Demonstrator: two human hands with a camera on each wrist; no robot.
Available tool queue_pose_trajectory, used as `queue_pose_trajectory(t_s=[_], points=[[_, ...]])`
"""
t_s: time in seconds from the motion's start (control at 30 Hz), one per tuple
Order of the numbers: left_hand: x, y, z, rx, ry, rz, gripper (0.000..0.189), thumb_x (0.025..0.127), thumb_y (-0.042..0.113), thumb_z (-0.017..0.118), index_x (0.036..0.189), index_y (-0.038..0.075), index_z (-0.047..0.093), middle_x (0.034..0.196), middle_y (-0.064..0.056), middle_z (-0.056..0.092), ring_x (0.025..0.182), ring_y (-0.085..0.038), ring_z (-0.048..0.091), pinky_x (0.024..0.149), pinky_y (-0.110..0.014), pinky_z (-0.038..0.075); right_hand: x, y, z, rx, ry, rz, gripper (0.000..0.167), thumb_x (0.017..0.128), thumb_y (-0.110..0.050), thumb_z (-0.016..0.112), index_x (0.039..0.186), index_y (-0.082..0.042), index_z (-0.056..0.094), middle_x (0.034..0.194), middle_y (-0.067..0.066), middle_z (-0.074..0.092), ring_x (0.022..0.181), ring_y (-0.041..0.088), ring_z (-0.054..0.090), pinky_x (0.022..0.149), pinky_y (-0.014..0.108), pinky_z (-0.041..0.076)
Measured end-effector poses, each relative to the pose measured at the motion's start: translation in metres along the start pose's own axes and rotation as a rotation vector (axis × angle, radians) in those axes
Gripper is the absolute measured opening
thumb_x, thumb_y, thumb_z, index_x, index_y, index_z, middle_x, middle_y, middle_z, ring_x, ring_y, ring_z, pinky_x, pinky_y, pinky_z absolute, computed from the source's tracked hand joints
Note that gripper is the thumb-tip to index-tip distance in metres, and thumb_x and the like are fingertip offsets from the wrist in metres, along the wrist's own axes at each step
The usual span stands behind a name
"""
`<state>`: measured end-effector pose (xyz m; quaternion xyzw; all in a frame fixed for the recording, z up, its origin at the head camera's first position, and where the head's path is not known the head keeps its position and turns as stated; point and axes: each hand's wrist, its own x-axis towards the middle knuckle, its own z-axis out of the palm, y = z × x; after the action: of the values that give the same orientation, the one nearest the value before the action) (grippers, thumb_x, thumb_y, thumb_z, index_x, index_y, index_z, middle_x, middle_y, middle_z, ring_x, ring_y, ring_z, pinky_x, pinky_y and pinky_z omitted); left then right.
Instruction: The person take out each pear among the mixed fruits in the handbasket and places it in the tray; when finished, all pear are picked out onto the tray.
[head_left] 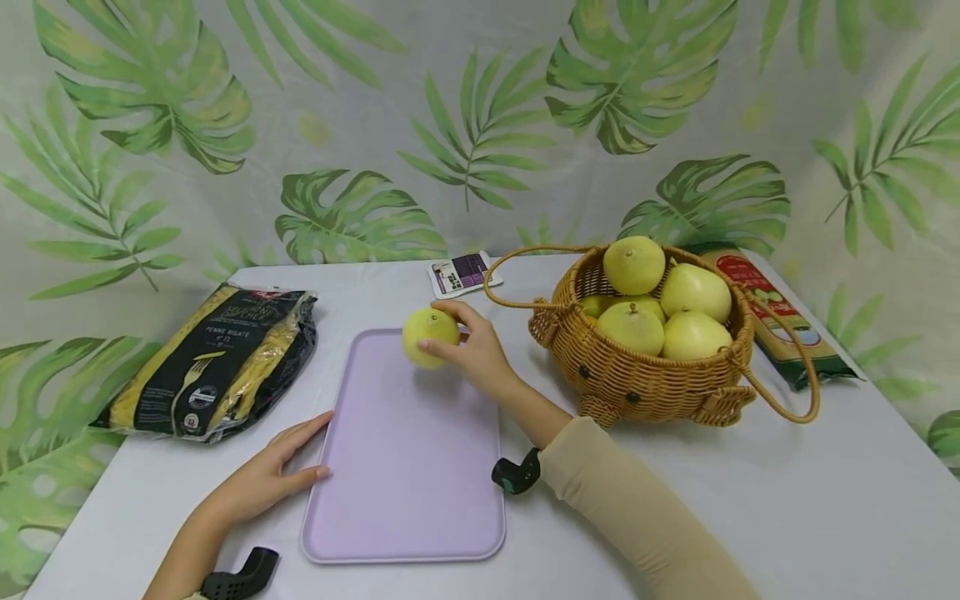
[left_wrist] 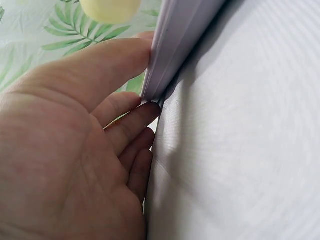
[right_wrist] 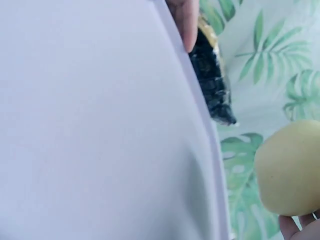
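My right hand (head_left: 476, 343) pinches a round yellow-green pear (head_left: 429, 340) between thumb and fingers, over the far end of a lilac tray (head_left: 408, 467). In the right wrist view the pear (right_wrist: 290, 170) shows at the right, with fingertips under it and the tray's surface (right_wrist: 100, 110) filling the left. My left hand (head_left: 258, 477) rests on the table along the tray's left edge. The left wrist view has its thumb (left_wrist: 117, 57) at the tray's rim (left_wrist: 172, 50) and the other fingers loosely extended against the side.
A brown wicker basket (head_left: 645, 379) with several pears and looped handles stands right of the tray. Behind it lies a red and green packet (head_left: 776, 308). A black penne bag (head_left: 217, 358) lies at left, and a small white-purple packet (head_left: 461, 275) at the back.
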<state>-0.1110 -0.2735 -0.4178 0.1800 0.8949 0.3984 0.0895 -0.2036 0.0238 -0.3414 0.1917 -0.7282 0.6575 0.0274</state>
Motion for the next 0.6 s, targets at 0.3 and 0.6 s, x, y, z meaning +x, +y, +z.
queue_pose_trajectory(t_s=[0.3, 0.6], points=[[-0.001, 0.000, 0.000, 0.013, 0.003, 0.002, 0.068, 0.084, 0.028, 0.064, 0.142, 0.019, 0.029, 0.139, -0.017, 0.030, 0.127, -0.039, 0.021, 0.094, -0.064, 0.019, 0.027, 0.054, 0.032, -0.014, 0.044, 0.087, 0.052, 0.074, -0.008, 0.074, 0.121, -0.006, 0.054, 0.119, 0.003, 0.054, 0.105, 0.015, 0.048, 0.085, 0.026, 0.044], [0.000, 0.000, 0.001, -0.002, 0.001, 0.008, 0.068, 0.084, 0.027, 0.064, 0.142, 0.018, 0.030, 0.140, -0.017, 0.029, 0.127, -0.039, 0.020, 0.094, -0.063, 0.018, 0.033, 0.068, 0.043, -0.066, 0.050, 0.170, 0.055, 0.075, -0.017, 0.074, 0.126, -0.015, 0.053, 0.125, -0.003, 0.051, 0.109, 0.013, 0.045, 0.089, 0.027, 0.040]])
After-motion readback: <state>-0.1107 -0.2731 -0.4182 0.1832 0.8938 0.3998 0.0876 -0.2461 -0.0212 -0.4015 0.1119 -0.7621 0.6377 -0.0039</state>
